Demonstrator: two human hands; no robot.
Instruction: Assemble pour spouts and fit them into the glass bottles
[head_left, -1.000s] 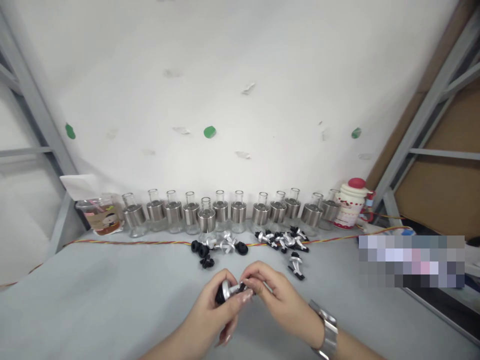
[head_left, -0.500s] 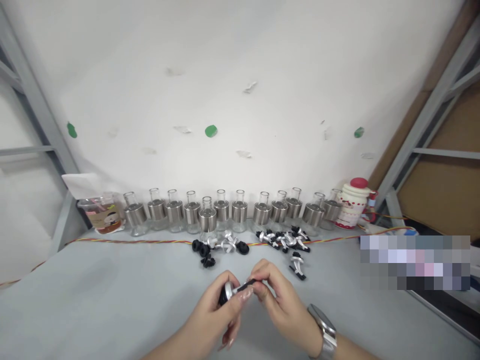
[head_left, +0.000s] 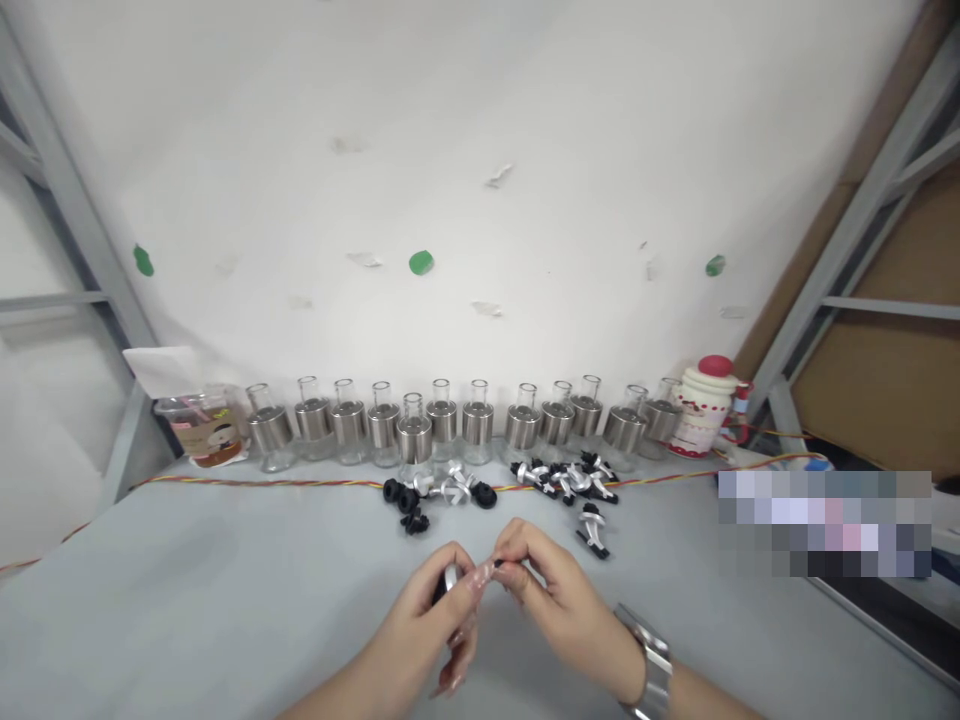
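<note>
My left hand [head_left: 424, 610] is wrapped round a silver bottle pourer [head_left: 450, 577] with a black stopper end. Much of the pourer is hidden behind the fingers. My right hand [head_left: 551, 590], with a watch on its wrist, pinches a small black part [head_left: 499, 564] at the pourer's far end; the fingertips cover most of it. Beyond the hands lies a finished-looking pourer [head_left: 592, 527] with a black flap. Behind it is a pile of similar pourers [head_left: 566, 480]. Silver spouts [head_left: 454, 489] and black rubber stoppers [head_left: 406, 498] lie left of that pile.
Several glass bottles [head_left: 413, 430] with metal sleeves stand along the white wall. A plastic drink cup [head_left: 206, 432] is at the left end, a red-lidded container [head_left: 697, 410] at the right. A twisted red-yellow wire [head_left: 300, 484] crosses the grey table [head_left: 187, 590].
My right hand has shifted slightly left, closer to the left fingers. Less of the pourer and its black part shows between the hands.
</note>
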